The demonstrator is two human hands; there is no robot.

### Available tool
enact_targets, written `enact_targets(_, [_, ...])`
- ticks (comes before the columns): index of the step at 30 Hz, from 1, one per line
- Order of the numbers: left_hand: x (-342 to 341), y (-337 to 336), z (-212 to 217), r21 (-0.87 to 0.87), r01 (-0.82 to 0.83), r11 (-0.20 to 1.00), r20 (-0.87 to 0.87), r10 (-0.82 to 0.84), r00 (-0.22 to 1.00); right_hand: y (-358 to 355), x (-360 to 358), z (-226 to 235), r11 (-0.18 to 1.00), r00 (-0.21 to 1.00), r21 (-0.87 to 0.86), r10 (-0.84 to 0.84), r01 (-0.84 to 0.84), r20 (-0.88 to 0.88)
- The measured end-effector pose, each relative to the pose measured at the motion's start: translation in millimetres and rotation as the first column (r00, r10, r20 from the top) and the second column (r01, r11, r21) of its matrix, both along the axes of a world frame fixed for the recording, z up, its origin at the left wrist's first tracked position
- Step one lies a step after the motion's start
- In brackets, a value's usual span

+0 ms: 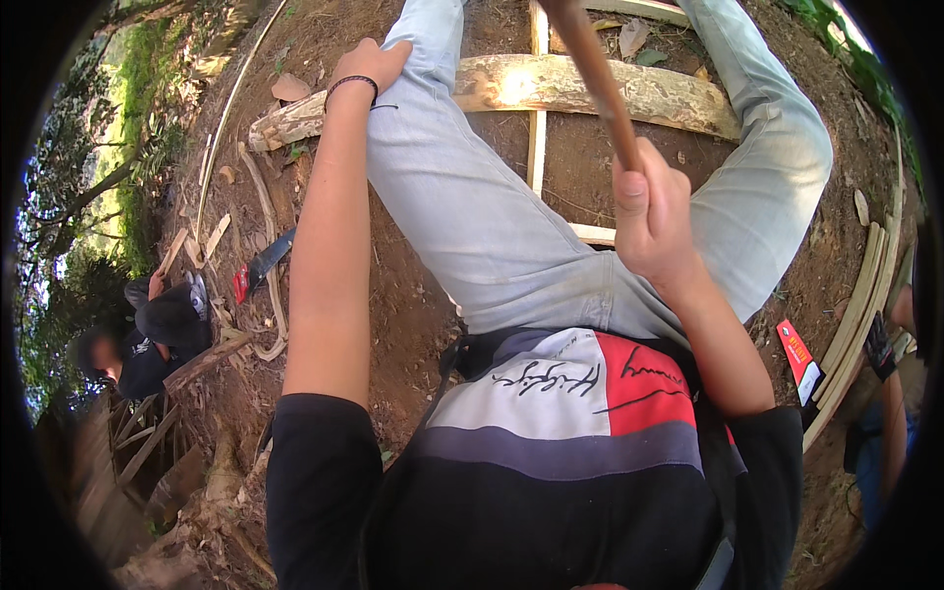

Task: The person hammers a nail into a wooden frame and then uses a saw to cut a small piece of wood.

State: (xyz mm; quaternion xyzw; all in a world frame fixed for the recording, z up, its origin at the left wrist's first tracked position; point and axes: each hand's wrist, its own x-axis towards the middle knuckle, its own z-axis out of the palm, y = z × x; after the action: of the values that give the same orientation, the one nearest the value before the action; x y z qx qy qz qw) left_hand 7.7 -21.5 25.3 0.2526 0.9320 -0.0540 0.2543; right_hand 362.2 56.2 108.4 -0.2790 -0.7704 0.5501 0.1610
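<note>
One slackening of the right hand, closed round the handle, could drop it onto the near edge of the log; left hand, finger spread unclear.

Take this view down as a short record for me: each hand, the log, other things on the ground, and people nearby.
Left hand: resting on the left leg near the knee
Right hand: gripping a brown wooden handle, far end out of view
Log: lying crosswise, passing under the left leg
Ground, right: pale wooden strips; red-and-white flat object
Ground, left: dark flat object with a red end
People: one at each side
</note>
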Motion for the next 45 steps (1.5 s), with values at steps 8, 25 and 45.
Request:
enact_targets(8, [-1, -2, -4, -0.015, -0.007, 1.000, 0.003, 0.007, 1.000, 7, 2, -4, 0.992, 0.907, -0.023, 0.122, -0.124, 0.402])
enact_targets(25, [28, -1, 10, 0.104, 0.297, 0.949, -0.339, -0.247, 0.908, 18, 24, -83, 0.923, 0.842, -0.275, -0.086, 0.268, 0.533])
enact_targets(45, [235, 33, -56, 0.296, 0.504, 0.811, -0.184, -0.470, 0.864, 45, 25, -51, 0.342, 0.881, -0.821, -0.302, 0.456, 0.364])
